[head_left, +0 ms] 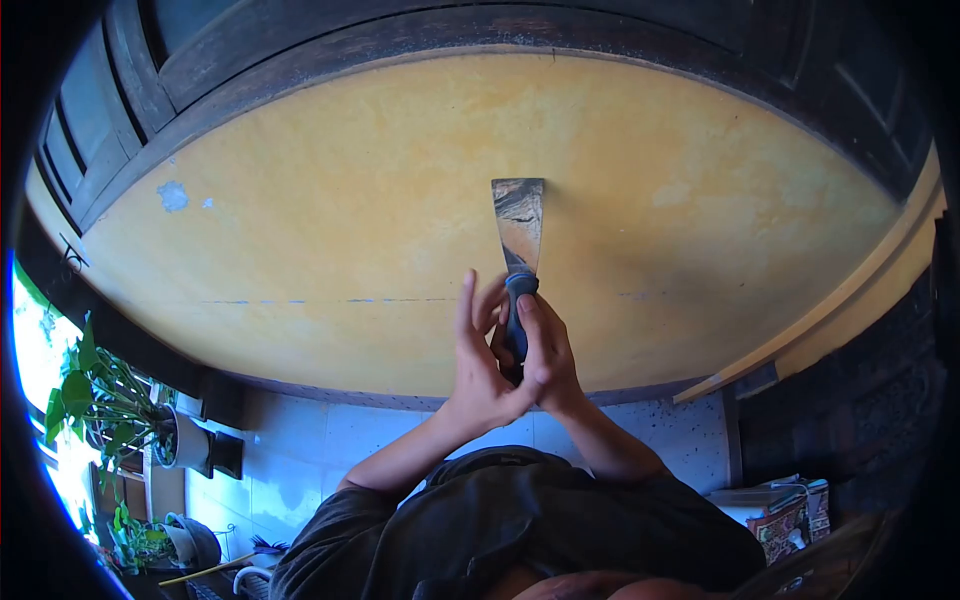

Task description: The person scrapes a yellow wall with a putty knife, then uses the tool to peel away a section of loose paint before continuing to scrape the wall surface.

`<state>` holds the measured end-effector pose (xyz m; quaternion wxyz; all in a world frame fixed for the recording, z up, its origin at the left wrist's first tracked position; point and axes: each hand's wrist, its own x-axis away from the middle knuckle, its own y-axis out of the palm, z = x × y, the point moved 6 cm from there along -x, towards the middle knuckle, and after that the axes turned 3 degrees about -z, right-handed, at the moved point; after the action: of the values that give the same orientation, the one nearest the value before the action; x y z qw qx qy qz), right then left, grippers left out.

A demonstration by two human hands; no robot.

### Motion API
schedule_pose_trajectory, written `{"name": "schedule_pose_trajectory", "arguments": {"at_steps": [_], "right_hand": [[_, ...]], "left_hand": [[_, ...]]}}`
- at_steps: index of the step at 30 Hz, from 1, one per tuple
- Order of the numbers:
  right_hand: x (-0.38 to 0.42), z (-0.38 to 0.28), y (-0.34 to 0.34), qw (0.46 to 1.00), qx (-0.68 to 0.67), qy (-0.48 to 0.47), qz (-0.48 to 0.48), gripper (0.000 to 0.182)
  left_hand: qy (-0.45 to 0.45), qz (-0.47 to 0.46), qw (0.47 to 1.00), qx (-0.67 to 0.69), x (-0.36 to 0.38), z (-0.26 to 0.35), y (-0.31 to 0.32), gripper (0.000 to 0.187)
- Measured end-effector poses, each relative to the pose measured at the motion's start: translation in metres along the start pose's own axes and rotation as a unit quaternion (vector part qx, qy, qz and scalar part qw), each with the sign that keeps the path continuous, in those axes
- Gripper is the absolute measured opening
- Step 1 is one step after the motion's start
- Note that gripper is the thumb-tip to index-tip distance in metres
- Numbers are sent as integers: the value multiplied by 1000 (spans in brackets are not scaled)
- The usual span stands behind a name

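Both my hands are raised together in front of a yellow plastered wall (330,200). They hold a scraper (519,225) with a wide, stained metal blade and a dark handle with a blue collar. Its blade points up, and its top edge lies against the wall. My right hand (547,352) is wrapped around the handle. My left hand (476,350) presses against the handle from the left, with its fingers stretched upward. A faint blue dashed line (330,300) runs across the wall at the height of the handle.
Dark wooden frames (300,45) border the wall above and at the left. A grey bare patch (172,195) marks the plaster at upper left. Potted plants (110,400) stand at lower left by a bright opening. Printed boxes (785,515) lie at lower right.
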<state>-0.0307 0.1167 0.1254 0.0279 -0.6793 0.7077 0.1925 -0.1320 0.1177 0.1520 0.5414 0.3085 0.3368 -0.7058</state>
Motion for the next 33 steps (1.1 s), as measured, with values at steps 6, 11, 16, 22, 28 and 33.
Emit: {"name": "schedule_pose_trajectory", "arguments": {"at_steps": [6, 11, 16, 22, 28, 33], "right_hand": [[-4, -12, -5, 992, 99, -72, 30, 31], [-24, -54, 6, 978, 146, -145, 16, 34], [-12, -29, -5, 993, 80, -74, 47, 36], [-31, -50, -2, 986, 88, -132, 57, 34], [-23, -41, -8, 992, 45, -103, 50, 35], [-30, -38, -11, 992, 42, -99, 66, 35]], "left_hand": [[-24, -115, 988, -99, -28, 4, 9, 84], [14, -98, 991, -87, -69, 16, 2, 75], [44, -103, 991, -75, -51, 4, 10, 72], [41, -94, 995, -24, -80, 2, 9, 71], [30, -97, 994, -28, -67, 0, 16, 69], [40, -99, 994, -20, -76, 2, 16, 64]]}}
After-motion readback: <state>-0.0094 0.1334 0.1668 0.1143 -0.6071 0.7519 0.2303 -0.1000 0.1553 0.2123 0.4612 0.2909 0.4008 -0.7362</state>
